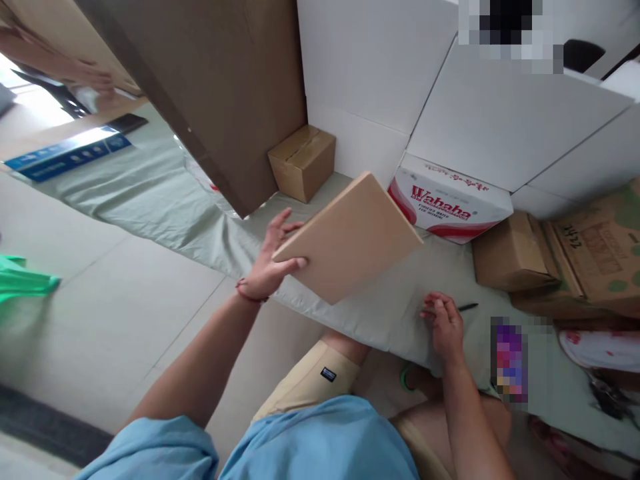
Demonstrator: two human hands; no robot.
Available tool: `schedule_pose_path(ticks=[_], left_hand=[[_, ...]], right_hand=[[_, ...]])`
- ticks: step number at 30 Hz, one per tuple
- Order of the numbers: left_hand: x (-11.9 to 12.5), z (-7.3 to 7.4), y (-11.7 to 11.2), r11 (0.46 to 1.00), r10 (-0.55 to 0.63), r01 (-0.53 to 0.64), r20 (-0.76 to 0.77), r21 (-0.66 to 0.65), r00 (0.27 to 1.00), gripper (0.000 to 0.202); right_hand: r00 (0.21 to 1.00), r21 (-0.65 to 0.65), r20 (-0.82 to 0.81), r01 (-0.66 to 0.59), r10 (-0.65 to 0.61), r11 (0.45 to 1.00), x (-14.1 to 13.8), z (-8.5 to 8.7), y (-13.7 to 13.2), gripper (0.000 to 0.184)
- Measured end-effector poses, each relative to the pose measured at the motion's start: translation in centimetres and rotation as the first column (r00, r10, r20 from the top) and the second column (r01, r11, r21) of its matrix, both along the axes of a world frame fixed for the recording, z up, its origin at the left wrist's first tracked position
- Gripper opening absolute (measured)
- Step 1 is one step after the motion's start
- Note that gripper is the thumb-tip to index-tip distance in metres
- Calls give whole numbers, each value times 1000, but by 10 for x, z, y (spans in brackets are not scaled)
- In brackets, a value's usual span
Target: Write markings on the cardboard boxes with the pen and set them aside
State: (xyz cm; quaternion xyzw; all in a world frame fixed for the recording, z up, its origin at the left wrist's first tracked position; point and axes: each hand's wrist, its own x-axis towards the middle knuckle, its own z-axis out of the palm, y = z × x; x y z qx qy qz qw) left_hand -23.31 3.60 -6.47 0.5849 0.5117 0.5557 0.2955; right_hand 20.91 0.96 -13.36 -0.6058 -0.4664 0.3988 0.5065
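Note:
My left hand [273,263] is closed on the near left corner of a flat tan cardboard-like panel [355,243], thumb on its face and fingers behind. The panel is tilted above the cloth-covered table, with its thin edge showing; whether it is a box or a book I cannot tell. My right hand [444,323] hovers over the table's near edge, its fingers loosely bent and apart, with nothing visible in them. Close beside it a dark pen [469,307] shows, partly hidden by the hand.
Behind stand a small brown carton [305,163], a Wahaha carton [450,200] and a tall brown board [225,87]. Brown boxes [517,257] and a blurred-out phone-like item [509,360] are at right. A blue box [70,153] lies left, near another person's hand [95,77].

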Motion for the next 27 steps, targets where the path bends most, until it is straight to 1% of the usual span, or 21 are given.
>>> schedule_pose_path(ticks=[1,2,3,4,6,8,9,11,13,16,18,19,22,25,27], left_hand=[[12,-6,7,995,-79,85,120,-45,990,114],[24,-12,16,989,-107,126,198,-81,974,116],[34,-17,26,983,-120,150,237,-111,964,117],[44,-21,37,981,-113,145,233,-125,966,117],[61,-25,60,986,-113,131,157,-103,981,121],[77,-29,81,985,-168,171,102,-15,980,134],[85,-31,89,976,-216,212,106,40,971,141],[99,-39,100,945,-319,300,169,128,933,153],[110,-51,104,917,-399,376,255,136,881,155],[118,-69,101,889,-443,454,368,61,818,137],[120,-76,98,876,-444,482,413,14,795,129],[120,-78,96,873,-440,488,424,-5,791,128],[117,-80,96,867,-427,496,438,-50,791,129],[110,-84,97,880,-351,462,506,-108,788,113],[103,-88,98,877,-288,453,580,-159,762,102]], right_hand=[[992,18,-112,-59,61,998,-4,6,4,56],[969,51,-218,-110,119,993,-7,12,9,59],[940,91,-301,-141,163,986,-9,18,16,62],[920,128,-349,-144,181,981,-10,23,25,64],[926,162,-350,-89,142,983,-8,32,49,68],[945,162,-320,-7,59,987,-4,37,77,69],[953,161,-303,25,26,987,-3,37,90,69],[961,159,-275,40,5,986,-4,32,111,68],[962,142,-272,40,1,989,-9,22,124,63],[954,105,-300,42,-9,994,-18,1,129,50],[948,99,-317,38,-5,994,-17,-9,126,45],[944,98,-330,21,13,995,-15,-12,125,45],[916,87,-381,-102,128,991,-2,-12,119,53],[854,82,-443,-264,273,961,8,-5,113,70],[814,93,-481,-323,326,942,10,-1,110,73]])
